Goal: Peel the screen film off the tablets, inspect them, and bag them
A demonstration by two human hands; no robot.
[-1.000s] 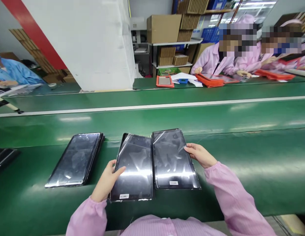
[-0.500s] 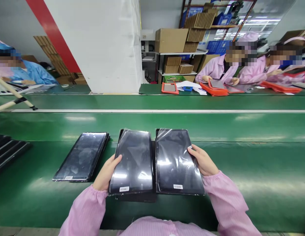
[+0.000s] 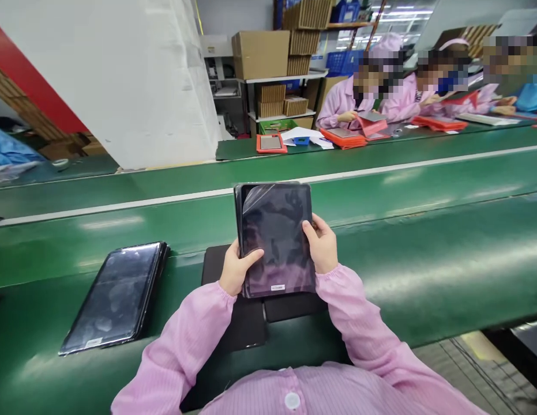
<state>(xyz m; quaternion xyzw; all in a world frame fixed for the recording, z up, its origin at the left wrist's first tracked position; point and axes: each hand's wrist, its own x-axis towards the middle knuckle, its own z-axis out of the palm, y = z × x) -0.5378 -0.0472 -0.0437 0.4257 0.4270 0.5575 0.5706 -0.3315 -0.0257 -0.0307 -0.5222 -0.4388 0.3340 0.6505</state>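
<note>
Two hands of ours, the left hand (image 3: 237, 268) and the right hand (image 3: 320, 245), grip the long edges of a flat black rectangular tablet in clear plastic film (image 3: 274, 239), our thumbs pressed on its face and the tablet held up between our fingers. Just below our fingers, flat black slabs (image 3: 233, 300) lie on a green conveyor belt (image 3: 424, 271). Well left of our left fingers sits a stack of film-wrapped black tablets (image 3: 115, 297).

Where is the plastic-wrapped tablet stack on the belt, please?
In the head view, the plastic-wrapped tablet stack lies on the green belt, left of the person's left hand.
</note>
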